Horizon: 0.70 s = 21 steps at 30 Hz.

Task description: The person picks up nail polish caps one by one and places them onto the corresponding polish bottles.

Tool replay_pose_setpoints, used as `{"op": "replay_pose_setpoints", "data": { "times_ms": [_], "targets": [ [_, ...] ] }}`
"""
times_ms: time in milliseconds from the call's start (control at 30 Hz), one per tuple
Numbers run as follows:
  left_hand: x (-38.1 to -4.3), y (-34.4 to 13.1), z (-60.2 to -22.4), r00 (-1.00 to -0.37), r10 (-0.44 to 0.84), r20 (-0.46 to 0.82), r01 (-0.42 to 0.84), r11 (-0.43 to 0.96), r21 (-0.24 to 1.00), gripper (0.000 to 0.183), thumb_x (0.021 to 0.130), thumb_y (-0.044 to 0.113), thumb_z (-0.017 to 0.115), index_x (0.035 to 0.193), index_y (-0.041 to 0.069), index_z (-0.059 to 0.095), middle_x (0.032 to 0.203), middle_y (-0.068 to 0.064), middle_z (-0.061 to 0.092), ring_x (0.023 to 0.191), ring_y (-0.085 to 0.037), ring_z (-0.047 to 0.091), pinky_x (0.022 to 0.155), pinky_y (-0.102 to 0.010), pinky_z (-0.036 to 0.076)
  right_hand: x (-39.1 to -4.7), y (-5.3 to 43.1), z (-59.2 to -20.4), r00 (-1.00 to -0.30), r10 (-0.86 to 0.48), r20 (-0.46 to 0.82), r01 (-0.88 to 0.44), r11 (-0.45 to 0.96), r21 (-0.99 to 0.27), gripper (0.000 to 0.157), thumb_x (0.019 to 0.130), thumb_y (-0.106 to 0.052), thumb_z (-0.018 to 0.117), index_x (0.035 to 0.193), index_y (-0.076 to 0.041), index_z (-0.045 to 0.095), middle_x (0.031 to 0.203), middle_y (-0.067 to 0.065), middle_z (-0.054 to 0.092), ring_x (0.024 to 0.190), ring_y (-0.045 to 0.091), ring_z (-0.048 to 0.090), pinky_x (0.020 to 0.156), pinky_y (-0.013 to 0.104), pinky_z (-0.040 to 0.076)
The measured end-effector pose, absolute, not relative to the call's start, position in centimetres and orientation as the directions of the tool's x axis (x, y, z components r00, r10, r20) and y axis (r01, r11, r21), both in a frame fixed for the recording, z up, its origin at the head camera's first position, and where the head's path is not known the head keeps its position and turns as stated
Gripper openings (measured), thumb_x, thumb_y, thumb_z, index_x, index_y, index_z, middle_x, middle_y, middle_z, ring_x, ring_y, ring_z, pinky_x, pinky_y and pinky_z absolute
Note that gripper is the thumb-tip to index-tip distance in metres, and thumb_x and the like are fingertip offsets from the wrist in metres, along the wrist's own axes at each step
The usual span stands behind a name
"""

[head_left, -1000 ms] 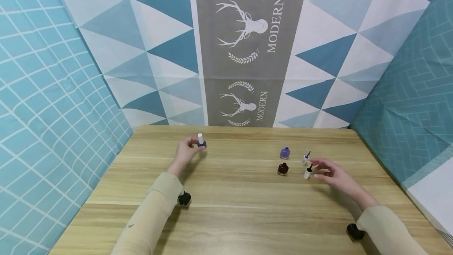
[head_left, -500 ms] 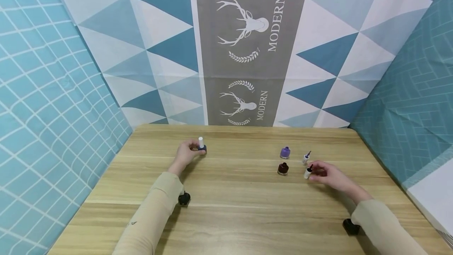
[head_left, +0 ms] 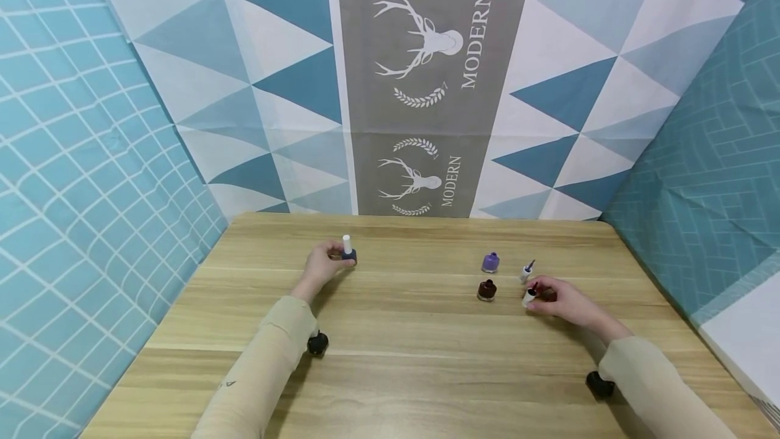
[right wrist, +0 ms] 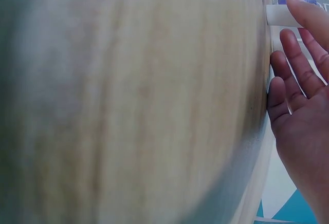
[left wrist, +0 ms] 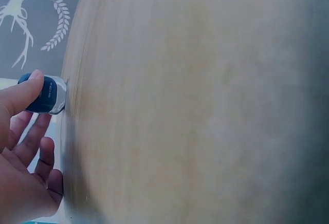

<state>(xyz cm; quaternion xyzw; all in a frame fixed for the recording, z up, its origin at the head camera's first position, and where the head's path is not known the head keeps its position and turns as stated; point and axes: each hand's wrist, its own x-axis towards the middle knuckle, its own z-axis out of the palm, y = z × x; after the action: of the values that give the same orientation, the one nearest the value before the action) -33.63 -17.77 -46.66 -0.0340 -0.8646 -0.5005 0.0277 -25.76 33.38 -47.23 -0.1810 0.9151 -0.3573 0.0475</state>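
Note:
My left hand pinches a dark blue nail polish bottle between thumb and fingers. Its white cap points up, and in the left wrist view the glass base of the bottle is right at the tabletop. Over on the right, my right hand pinches a white nail polish cap, which stands with its dark brush upward. The right wrist view has the thumb against this white cap. Just behind it stands a second white cap with a purple brush pointing up.
Left of the caps, an uncapped purple nail polish bottle stands behind an uncapped dark brown one. The wooden table ends at a patterned cloth wall, with blue cloths on both sides.
My left hand has lowered the dark blue bottle to the tabletop. My right hand has moved left to the nearer cap, and its fingers have closed round it.

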Motion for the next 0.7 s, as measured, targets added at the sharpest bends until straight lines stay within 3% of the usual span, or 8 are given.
{"op": "replay_pose_setpoints", "data": {
  "times_ms": [233,433,700],
  "targets": [
    [-32.5,-18.0,-46.1,-1.000,-0.010,0.018,0.011,0.474,0.881,0.055,0.079,0.012,0.076,0.126,-0.002,0.051,0.123,-0.025,0.056,0.115,-0.038,0.054,0.098,-0.046,0.042,-26.0,33.2,-47.7,-0.920,-0.388,0.051,-0.323,0.680,-0.659,0.034,0.085,-0.028,0.070,0.113,-0.012,0.061,0.107,0.004,0.059,0.093,0.010,0.054,0.078,0.027,0.047],
    [-30.9,-17.8,-45.4,-0.997,-0.072,-0.037,-0.068,0.487,0.871,0.052,0.078,0.012,0.076,0.120,-0.004,0.049,0.113,-0.024,0.056,0.101,-0.033,0.055,0.084,-0.039,0.047,-26.1,33.4,-47.8,-0.922,-0.384,0.039,-0.315,0.691,-0.650,0.034,0.085,-0.030,0.070,0.113,-0.013,0.061,0.108,0.005,0.059,0.093,0.014,0.054,0.078,0.027,0.046],
    [-28.6,-14.5,-43.7,-1.000,0.021,-0.017,-0.005,0.459,0.888,0.051,0.079,0.010,0.075,0.121,-0.003,0.050,0.114,-0.022,0.057,0.095,-0.026,0.056,0.077,-0.032,0.048,-25.8,33.1,-47.5,-0.915,-0.401,0.044,-0.331,0.685,-0.649,0.031,0.085,-0.028,0.070,0.111,-0.014,0.063,0.112,0.006,0.060,0.093,0.010,0.052,0.078,0.025,0.044]
  ]
}}
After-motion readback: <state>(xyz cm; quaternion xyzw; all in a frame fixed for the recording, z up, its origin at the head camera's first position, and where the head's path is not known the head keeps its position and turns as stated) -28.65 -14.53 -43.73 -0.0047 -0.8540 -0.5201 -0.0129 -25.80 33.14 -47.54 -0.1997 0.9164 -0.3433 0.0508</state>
